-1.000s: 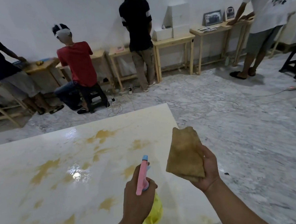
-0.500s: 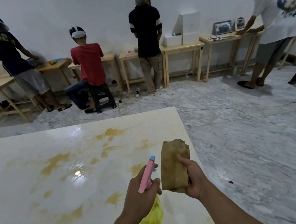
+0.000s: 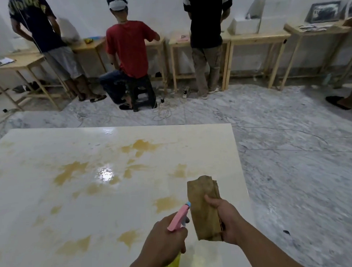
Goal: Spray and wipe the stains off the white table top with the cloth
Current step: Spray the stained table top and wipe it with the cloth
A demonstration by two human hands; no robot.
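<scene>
Mostly glossy, the white table top (image 3: 41, 203) carries scattered yellow-brown stains (image 3: 70, 171), none wiped yet. Left hand (image 3: 164, 238) grips a spray bottle (image 3: 179, 216), pink head, yellow body. Right hand (image 3: 228, 223) grips the folded tan cloth (image 3: 203, 206) upright above the near right corner. No legible writing. Cloth sits closer to the bottle than a second ago.

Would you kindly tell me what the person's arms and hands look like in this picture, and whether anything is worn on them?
Both forearms are bare as far as the frame shows: no sleeves, gloves, watch or bands. The left hand and right hand show no rings or markings that I can make out.
</scene>
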